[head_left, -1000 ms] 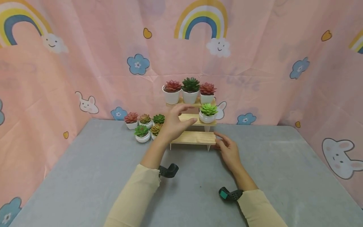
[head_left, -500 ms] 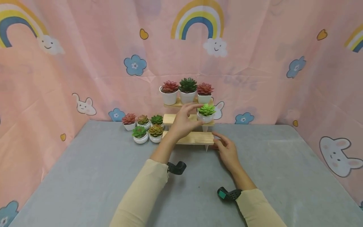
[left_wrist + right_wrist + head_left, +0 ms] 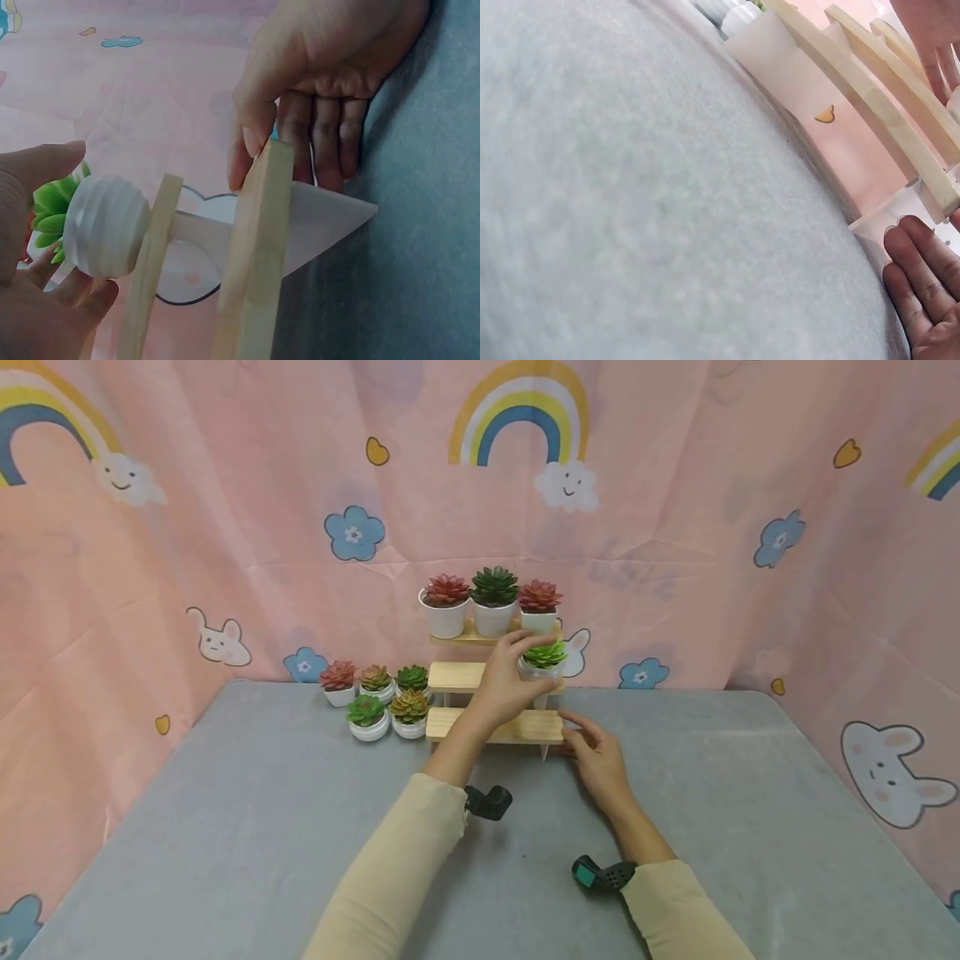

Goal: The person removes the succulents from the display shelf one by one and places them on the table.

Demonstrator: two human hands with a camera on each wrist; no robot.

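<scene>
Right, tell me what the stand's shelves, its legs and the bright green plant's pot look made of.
Shelves: most likely wood, smooth and pale, with faint grain lines showing.
Legs: perhaps plastic, being thin, flat, plain white panels.
Pot: white, ribbed and fairly matte; ceramic or plastic, the look alone leaves it open.

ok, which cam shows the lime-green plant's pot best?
Left wrist: the pot shows large, ridges clear. Head shows it small, partly behind the left hand. Right wrist: at most a white sliver at the edge.
</scene>
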